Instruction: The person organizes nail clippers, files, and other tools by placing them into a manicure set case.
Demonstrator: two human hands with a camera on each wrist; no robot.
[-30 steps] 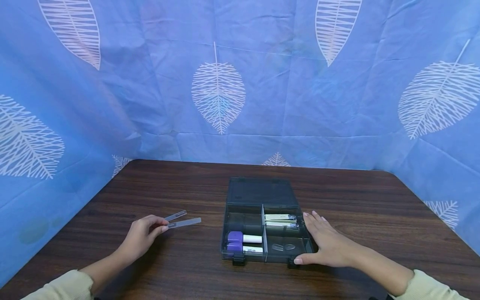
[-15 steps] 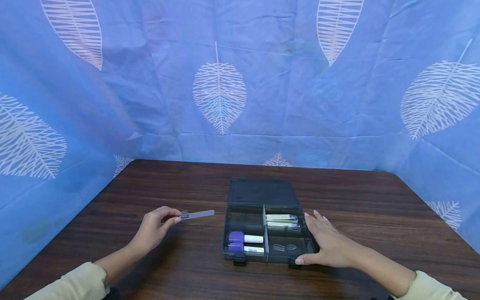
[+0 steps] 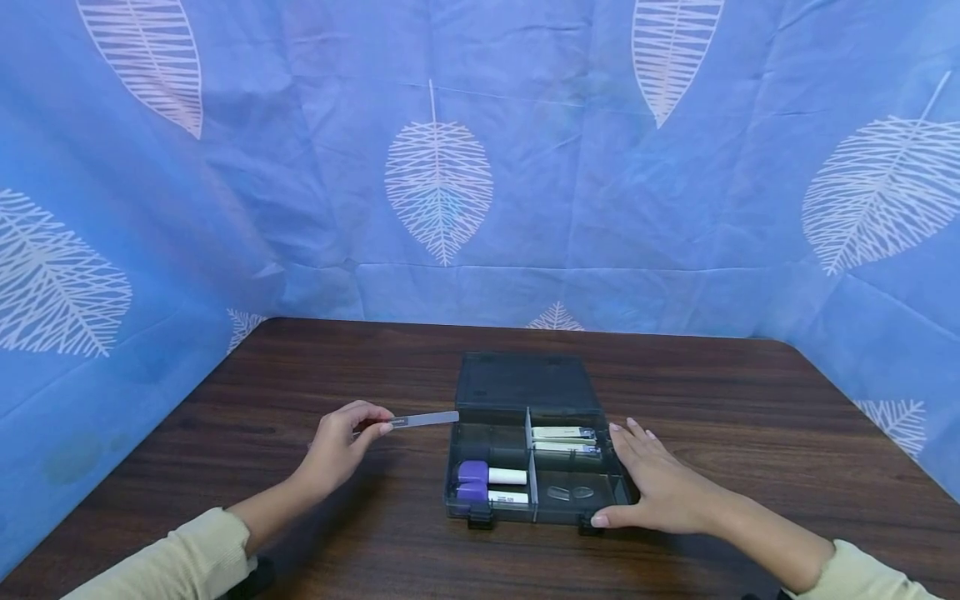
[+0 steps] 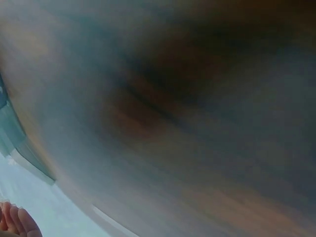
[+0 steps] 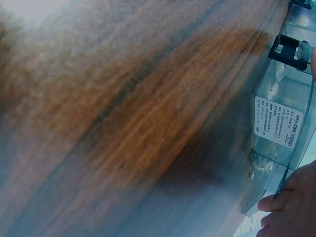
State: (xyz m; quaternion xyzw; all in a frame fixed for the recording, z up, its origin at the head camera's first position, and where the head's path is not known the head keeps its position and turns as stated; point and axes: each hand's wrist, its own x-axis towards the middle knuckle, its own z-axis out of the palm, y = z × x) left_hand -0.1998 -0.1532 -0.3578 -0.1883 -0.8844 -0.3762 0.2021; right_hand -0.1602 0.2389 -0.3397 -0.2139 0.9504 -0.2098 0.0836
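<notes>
My left hand pinches a thin, pale translucent nail file between thumb and fingers. Its far tip reaches the left edge of the dark see-through divided box. Whether a second file is still in the grip cannot be seen. My right hand rests with fairly straight fingers along the box's right side, thumb at the front latch. Inside the box lie two nail clippers at the back right and two purple nail polish bottles with white caps at the front left. Blur covers most of the left wrist view.
The box's lid lies folded back behind it. Two small clear oval pieces show in the front right compartment. A printed label is on the box's side. Blue leaf-patterned cloth hangs around the dark wooden table.
My left hand has moved right and slightly up, bringing the file to the box's edge. Two spread strips showed earlier; one shows now. My right hand has stayed still.
</notes>
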